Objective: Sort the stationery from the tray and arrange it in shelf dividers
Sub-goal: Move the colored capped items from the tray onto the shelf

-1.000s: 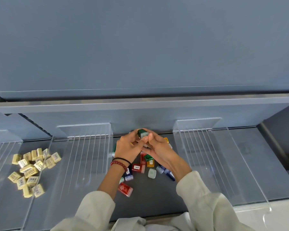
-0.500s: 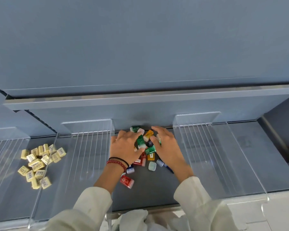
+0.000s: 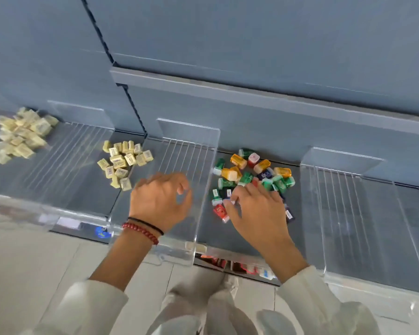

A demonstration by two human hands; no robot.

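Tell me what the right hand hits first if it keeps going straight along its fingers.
Most likely the green pieces just past the right hand's fingertips in the coloured pile; it may already touch some.

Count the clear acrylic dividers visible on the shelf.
4. One at far left, one left of the cream erasers, one under the left hand, one at right. More may lie outside the frame.
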